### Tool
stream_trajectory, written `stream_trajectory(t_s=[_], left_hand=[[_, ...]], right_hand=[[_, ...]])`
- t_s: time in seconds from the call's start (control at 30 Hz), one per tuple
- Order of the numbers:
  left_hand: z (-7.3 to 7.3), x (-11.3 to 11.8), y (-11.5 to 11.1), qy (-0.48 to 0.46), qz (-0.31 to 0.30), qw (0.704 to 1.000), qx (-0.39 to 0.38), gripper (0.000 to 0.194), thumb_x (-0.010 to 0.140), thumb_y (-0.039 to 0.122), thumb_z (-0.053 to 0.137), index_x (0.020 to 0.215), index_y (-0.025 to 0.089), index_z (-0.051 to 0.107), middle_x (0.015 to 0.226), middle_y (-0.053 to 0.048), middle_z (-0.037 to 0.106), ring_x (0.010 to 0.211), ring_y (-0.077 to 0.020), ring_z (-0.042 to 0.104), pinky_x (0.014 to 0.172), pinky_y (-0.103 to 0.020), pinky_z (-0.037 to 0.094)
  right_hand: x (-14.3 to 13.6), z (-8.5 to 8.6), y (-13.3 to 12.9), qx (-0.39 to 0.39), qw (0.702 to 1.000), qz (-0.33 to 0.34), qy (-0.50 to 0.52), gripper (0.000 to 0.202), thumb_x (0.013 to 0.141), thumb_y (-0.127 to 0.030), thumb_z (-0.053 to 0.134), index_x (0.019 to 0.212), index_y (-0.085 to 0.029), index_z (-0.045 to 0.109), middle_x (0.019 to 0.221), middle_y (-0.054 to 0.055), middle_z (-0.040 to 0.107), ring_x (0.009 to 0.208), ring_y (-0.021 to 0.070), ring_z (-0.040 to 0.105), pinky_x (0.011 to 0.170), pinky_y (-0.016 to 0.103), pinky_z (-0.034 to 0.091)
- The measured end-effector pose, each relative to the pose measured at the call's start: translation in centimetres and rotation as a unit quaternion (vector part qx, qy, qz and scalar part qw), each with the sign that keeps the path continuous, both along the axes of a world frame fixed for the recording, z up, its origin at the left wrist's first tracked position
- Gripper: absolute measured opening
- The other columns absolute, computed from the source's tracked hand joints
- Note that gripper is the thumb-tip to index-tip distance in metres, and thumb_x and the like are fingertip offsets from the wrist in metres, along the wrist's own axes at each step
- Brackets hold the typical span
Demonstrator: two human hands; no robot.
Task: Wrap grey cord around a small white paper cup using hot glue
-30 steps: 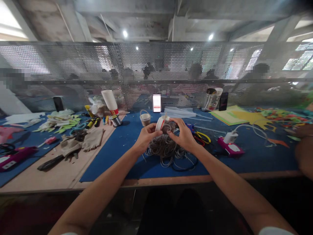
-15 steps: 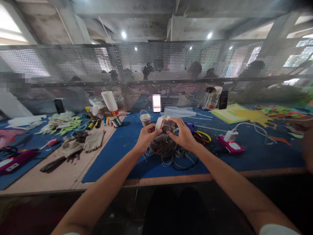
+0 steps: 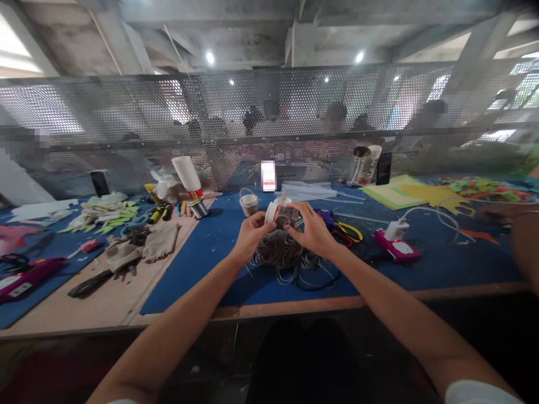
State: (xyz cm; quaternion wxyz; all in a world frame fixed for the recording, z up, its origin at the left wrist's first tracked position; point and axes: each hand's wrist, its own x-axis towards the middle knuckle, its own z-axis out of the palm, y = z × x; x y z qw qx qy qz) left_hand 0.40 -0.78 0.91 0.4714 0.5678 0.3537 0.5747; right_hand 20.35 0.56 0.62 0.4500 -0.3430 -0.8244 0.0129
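Observation:
A white paper cup point(image 3: 272, 211) with a red stripe lies tilted on its side between my hands, its body partly wrapped in grey-brown cord. My left hand point(image 3: 249, 231) is closed around the white end. The fingers and thumb of my right hand point(image 3: 314, 229) grip the cord-covered part. Just below the cup lies a loose tangle of the same thin cord point(image 3: 280, 253) on the blue mat. Behind my left hand stands a small cup with a looped handle point(image 3: 249, 204), its lower part also covered in cord.
Yellow-handled pliers point(image 3: 349, 231) and a magenta power strip point(image 3: 396, 247) lie to the right. Leftward are stacked paper cups point(image 3: 187, 175), a metallic spool point(image 3: 199, 209) and work gloves point(image 3: 160, 242). A lit phone point(image 3: 268, 175) stands behind. Another person's arm point(image 3: 524, 241) reaches in at the right edge.
My hands stay on the cup, with only a slight shift of the cup and my right fingers. The other person's hand at the right has moved further into view.

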Motion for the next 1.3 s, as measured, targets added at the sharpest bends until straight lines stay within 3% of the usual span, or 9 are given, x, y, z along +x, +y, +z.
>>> stream_trajectory(t_s=[0.17, 0.37, 0.63, 0.77, 0.83, 0.93, 1.03, 1.17, 1.3], left_hand=[[-0.1, 0.0, 0.0, -0.015, -0.031, 0.999, -0.008, 0.029, 0.069, 0.031, 0.08, 0.094, 0.017, 0.074, 0.091, -0.003, 0.071, 0.085, -0.017, 0.062, 0.083, -0.028, 0.046], [-0.3, -0.1, 0.3, -0.076, -0.043, 0.995, -0.048, 0.029, 0.08, 0.041, 0.071, 0.095, 0.016, 0.075, 0.097, -0.006, 0.07, 0.092, -0.0192, 0.061, 0.084, -0.029, 0.05], [-0.4, -0.3, 0.8, -0.071, 0.0, 0.997, -0.024, 0.041, 0.078, 0.045, 0.073, 0.107, 0.016, 0.073, 0.108, -0.008, 0.072, 0.099, -0.0219, 0.063, 0.09, -0.034, 0.051], [-0.7, -0.5, 1.3, -0.052, 0.051, 0.997, 0.018, 0.043, 0.081, 0.047, 0.07, 0.111, 0.017, 0.071, 0.114, -0.008, 0.071, 0.101, -0.0215, 0.064, 0.092, -0.035, 0.052], [-0.8, -0.5, 1.3, -0.024, 0.066, 0.997, 0.036, 0.043, 0.082, 0.047, 0.068, 0.112, 0.017, 0.071, 0.112, -0.008, 0.071, 0.101, -0.022, 0.064, 0.094, -0.036, 0.051], [-0.7, -0.4, 1.1, 0.03, 0.082, 0.994, 0.062, 0.043, 0.085, 0.047, 0.065, 0.114, 0.015, 0.071, 0.109, -0.008, 0.071, 0.101, -0.0228, 0.064, 0.097, -0.037, 0.05], [-0.6, -0.3, 0.9, 0.05, 0.084, 0.993, 0.073, 0.045, 0.087, 0.047, 0.062, 0.116, 0.014, 0.07, 0.111, -0.008, 0.071, 0.101, -0.0234, 0.064, 0.097, -0.036, 0.05], [-0.5, -0.2, 0.8, 0.045, 0.088, 0.992, 0.073, 0.046, 0.087, 0.048, 0.062, 0.116, 0.013, 0.069, 0.111, -0.009, 0.07, 0.1, -0.0236, 0.064, 0.094, -0.035, 0.051], [-0.6, -0.3, 0.7, 0.061, 0.08, 0.992, 0.077, 0.043, 0.089, 0.045, 0.059, 0.118, 0.014, 0.069, 0.112, -0.009, 0.07, 0.1, -0.0228, 0.063, 0.092, -0.033, 0.05]], right_hand=[[0.1, 0.1, 0.0, -0.001, 1.0, -0.012, 0.003, 0.046, 0.087, -0.027, 0.063, 0.13, -0.026, 0.046, 0.127, 0.011, 0.057, 0.117, 0.0291, 0.058, 0.097, 0.046, 0.05], [0.3, 0.1, 0.2, -0.013, 1.0, -0.015, 0.012, 0.041, 0.088, -0.029, 0.062, 0.126, -0.025, 0.049, 0.125, 0.011, 0.059, 0.112, 0.0283, 0.06, 0.095, 0.045, 0.049], [1.0, 0.6, 0.6, 0.047, 0.999, 0.005, 0.004, 0.032, 0.091, -0.031, 0.061, 0.122, -0.026, 0.055, 0.127, 0.008, 0.062, 0.125, 0.0261, 0.053, 0.104, 0.044, 0.043], [4.0, 2.1, 2.1, 0.064, 0.99, -0.104, 0.075, 0.022, 0.096, -0.032, 0.05, 0.112, -0.021, 0.06, 0.115, 0.01, 0.065, 0.104, 0.0212, 0.063, 0.094, 0.036, 0.048], [6.1, 2.4, 3.2, 0.019, 0.975, -0.209, 0.068, 0.023, 0.096, -0.032, 0.048, 0.105, -0.019, 0.064, 0.109, 0.01, 0.067, 0.09, 0.0194, 0.065, 0.085, 0.033, 0.049], [8.9, 2.2, 4.4, -0.126, 0.929, -0.344, -0.055, 0.028, 0.095, -0.035, 0.046, 0.102, -0.02, 0.068, 0.107, 0.011, 0.071, 0.099, 0.0237, 0.066, 0.085, 0.034, 0.047], [10.3, 1.4, 5.1, -0.251, 0.883, -0.365, -0.154, 0.027, 0.089, -0.04, 0.056, 0.093, -0.019, 0.072, 0.1, 0.013, 0.074, 0.099, 0.0284, 0.068, 0.085, 0.036, 0.048], [10.6, 0.5, 5.8, -0.276, 0.863, -0.389, -0.167, 0.032, 0.091, -0.038, 0.051, 0.104, -0.017, 0.072, 0.115, 0.018, 0.071, 0.111, 0.0316, 0.065, 0.091, 0.04, 0.046], [10.1, -0.1, 6.6, -0.325, 0.848, -0.382, -0.173, 0.053, 0.094, -0.057, 0.041, 0.101, -0.017, 0.074, 0.112, 0.019, 0.073, 0.109, 0.0322, 0.067, 0.089, 0.04, 0.048]])
